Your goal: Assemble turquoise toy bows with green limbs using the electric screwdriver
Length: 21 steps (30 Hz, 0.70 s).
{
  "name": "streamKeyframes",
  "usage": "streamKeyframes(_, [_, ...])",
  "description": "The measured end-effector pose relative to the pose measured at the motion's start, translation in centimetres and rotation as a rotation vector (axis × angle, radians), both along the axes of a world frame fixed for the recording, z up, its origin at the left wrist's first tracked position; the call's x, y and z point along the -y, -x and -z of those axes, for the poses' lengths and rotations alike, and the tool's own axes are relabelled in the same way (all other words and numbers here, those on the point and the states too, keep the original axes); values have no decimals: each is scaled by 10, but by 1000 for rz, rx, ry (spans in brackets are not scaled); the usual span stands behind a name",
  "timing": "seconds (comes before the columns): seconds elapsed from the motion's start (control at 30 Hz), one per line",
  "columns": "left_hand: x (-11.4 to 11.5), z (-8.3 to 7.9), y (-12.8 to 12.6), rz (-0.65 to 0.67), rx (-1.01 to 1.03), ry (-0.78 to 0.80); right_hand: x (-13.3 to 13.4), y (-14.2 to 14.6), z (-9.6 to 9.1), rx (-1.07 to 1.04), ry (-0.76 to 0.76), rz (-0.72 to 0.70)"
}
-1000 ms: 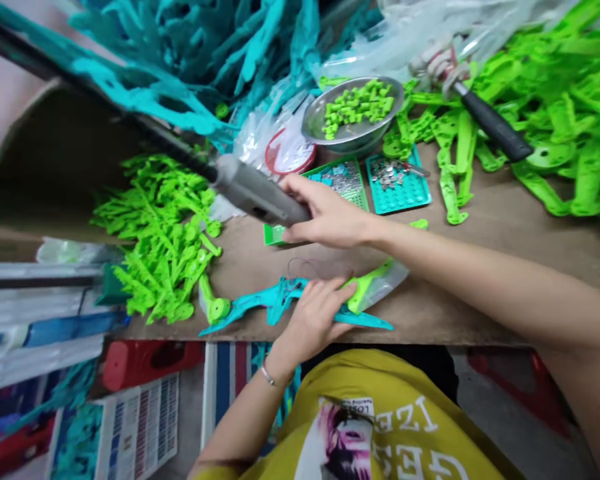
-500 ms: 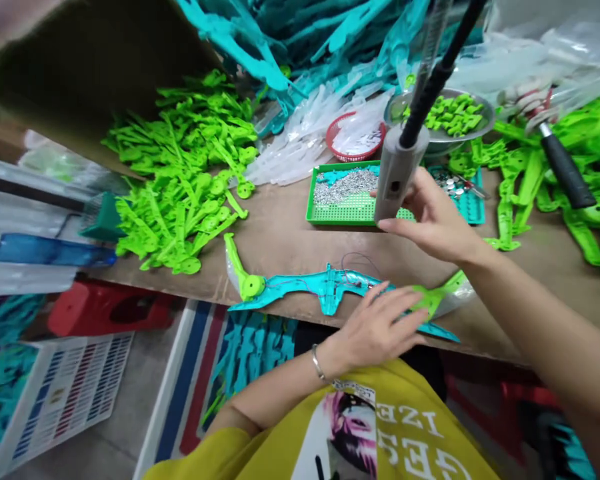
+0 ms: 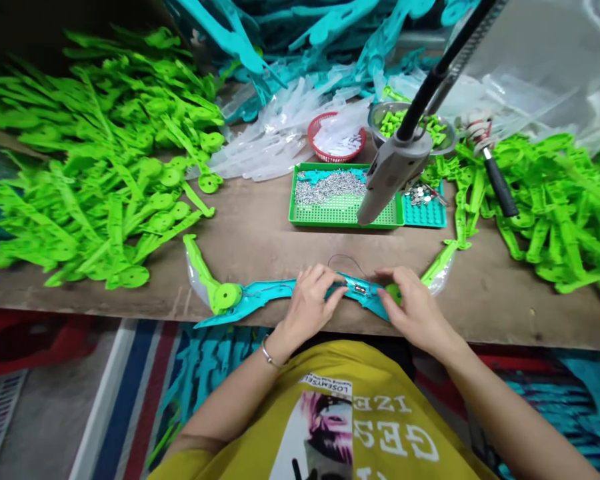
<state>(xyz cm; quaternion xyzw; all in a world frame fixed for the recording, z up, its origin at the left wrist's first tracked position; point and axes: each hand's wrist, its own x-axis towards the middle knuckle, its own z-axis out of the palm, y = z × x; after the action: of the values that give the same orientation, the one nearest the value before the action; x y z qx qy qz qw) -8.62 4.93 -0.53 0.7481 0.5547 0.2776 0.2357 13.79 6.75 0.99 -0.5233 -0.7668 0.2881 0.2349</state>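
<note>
Wearing a mustard-yellow printed shirt (image 3: 250, 440), the person has both hands at a teal plastic frame (image 3: 267, 290), which lies lengthwise along the near edge of the brown table (image 3: 260, 233), just in front of the body. Below that edge, to the left, teal parts (image 3: 210, 373) lie beside a panel striped blue, white and red (image 3: 135, 393). The left hand (image 3: 310, 300), a silvery bracelet (image 3: 269, 353) at its wrist, curls its fingers over the middle of the frame and grasps it. The right hand (image 3: 420, 310) bends thumb and fingers over the frame's right part; whether they pinch anything cannot be told. Between the hands small metal parts (image 3: 360, 289) show in the frame, and a thin wire (image 3: 349, 257) loops up just beyond. At the frame's ends, a left green limb (image 3: 227, 297) and a right green limb (image 3: 439, 263) angle away from the body. Farther on, a grey power tool (image 3: 395, 170) on a black cord hangs tilted in front of a green tray (image 3: 347, 225) of small metal pieces, with a teal tray (image 3: 433, 219) of shiny discs just beside it. Heaped green parts (image 3: 105, 180) spread to the left; to the right, a black-handled tool (image 3: 500, 183) lies next to a green pile (image 3: 560, 213). Behind the trays stand a red basket (image 3: 325, 155) and a metal bowl (image 3: 450, 143) of green bits, then translucent strips (image 3: 270, 143), and farthest, a teal heap (image 3: 320, 30).
</note>
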Motion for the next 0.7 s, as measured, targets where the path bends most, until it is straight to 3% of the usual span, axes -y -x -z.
streamKeyframes(0.2, [5, 5, 6, -65, 266, -71, -9, 12, 13, 58, 89, 163])
streamKeyframes(0.3, [9, 2, 3, -116, 229, -116, -10, 22, 14, 61, 92, 208])
streamKeyframes(0.4, [8, -8, -6, -148, 99, -257, -7, 26, 15, 33, 46, 240])
streamKeyframes(0.53, [-6, -12, -21, 54, -118, -258, -2, 24, 16, -33, -49, 246])
streamKeyframes(0.6, [-14, -5, -27, 146, -130, -186, -1, 21, 15, -49, -60, 244])
streamKeyframes(0.7, [-22, 9, -29, 168, -75, -129, 0, 15, 15, -45, -47, 229])
